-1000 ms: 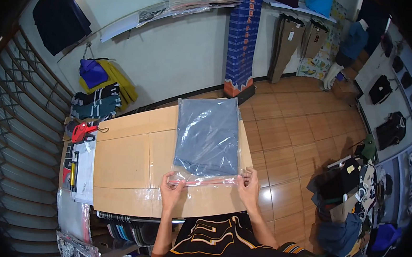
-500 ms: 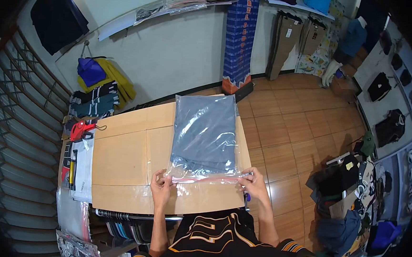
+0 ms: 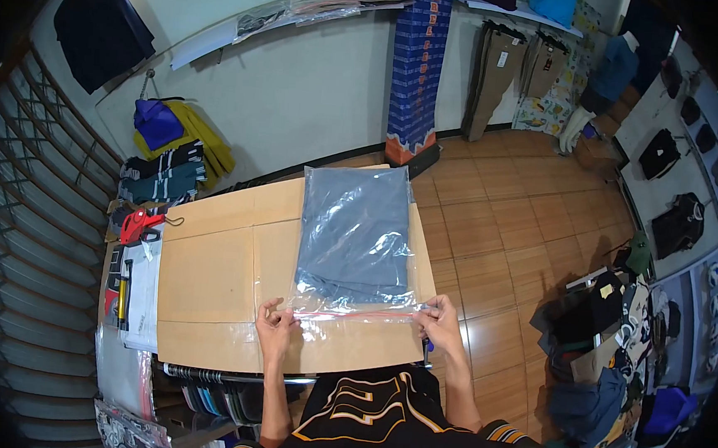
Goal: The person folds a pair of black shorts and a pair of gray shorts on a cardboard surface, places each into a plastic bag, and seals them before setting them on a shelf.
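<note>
A clear plastic zip bag (image 3: 354, 294) lies flat on the cardboard-covered table, its red-striped opening towards me. Inside it is a folded grey-blue garment (image 3: 354, 232). My left hand (image 3: 275, 326) pinches the left end of the bag's red strip, thumb and forefinger closed on it. At the strip's right end, my right hand (image 3: 442, 323) is closed on the other corner of the plastic. Between the two hands the strip runs nearly straight.
Brown cardboard (image 3: 206, 272) covers the tabletop. Along its left side lie a red tape dispenser (image 3: 141, 227), a yellow-and-black cutter (image 3: 124, 295) and white sheets. Clothes hang on a rail (image 3: 236, 375) under the near edge. A blue pillar (image 3: 417, 70) stands beyond the table.
The red strip has gone from slightly wavy to straighter between my hands. My left hand has shifted a little to the left; my right hand stays at its corner.
</note>
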`<state>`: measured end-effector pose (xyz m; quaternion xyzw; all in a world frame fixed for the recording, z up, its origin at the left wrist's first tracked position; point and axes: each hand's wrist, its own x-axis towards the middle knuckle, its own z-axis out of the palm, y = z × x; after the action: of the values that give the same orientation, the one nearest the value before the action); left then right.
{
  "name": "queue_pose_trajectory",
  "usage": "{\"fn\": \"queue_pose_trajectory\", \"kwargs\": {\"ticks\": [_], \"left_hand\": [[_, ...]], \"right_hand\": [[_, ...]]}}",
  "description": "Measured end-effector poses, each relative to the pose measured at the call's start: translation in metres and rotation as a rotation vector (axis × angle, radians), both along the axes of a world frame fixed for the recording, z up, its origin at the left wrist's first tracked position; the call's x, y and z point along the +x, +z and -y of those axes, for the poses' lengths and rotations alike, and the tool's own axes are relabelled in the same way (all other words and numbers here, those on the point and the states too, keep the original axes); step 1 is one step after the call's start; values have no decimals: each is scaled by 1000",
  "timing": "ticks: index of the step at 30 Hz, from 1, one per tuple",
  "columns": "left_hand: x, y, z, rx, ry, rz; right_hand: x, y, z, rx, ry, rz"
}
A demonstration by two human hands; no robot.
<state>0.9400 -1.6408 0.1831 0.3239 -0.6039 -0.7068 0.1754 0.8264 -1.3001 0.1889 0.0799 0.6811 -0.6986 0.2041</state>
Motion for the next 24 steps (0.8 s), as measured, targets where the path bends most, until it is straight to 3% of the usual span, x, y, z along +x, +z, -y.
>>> {"fn": "queue_pose_trajectory", "kwargs": {"ticks": [7,13,24], "left_hand": [[1,-11,5,-41,-9,-10],[-1,-1,2,3,-26,46],[0,-6,4,-23,-67,-6]], "right_hand": [[2,-6,3,-8,-22,-86],[0,7,3,47,5,13],[6,-12,6,139,44,-212]]}}
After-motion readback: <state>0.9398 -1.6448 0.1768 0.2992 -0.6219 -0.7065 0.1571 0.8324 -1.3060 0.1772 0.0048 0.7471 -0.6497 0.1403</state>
